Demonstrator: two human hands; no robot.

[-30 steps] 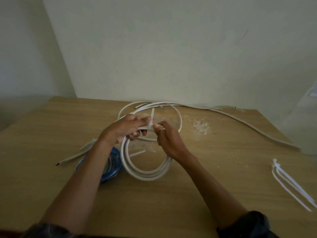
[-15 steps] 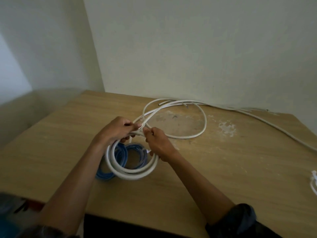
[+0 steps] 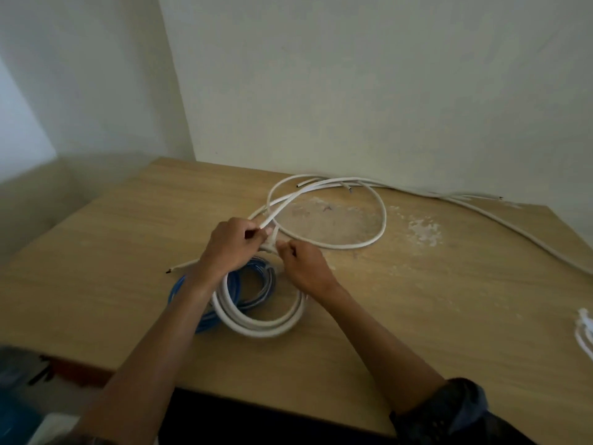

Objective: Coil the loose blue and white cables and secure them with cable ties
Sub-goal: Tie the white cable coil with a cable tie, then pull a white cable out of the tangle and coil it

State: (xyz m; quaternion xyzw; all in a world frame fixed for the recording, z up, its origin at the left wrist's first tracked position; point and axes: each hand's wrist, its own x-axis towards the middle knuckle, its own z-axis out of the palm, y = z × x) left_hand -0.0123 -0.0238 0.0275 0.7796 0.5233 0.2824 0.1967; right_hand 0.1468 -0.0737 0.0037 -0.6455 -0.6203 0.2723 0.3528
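Left hand (image 3: pixel 231 248) grips the top of the white cable coil (image 3: pixel 256 329); right hand (image 3: pixel 303 266), fingers curled, pinches a thin white strip (image 3: pixel 272 243) there, too blurred to identify; the coil overlaps the blue cable coil (image 3: pixel 178 290) on the wooden table (image 3: pixel 417 316); loose white cable (image 3: pixel 382 220) lies behind.
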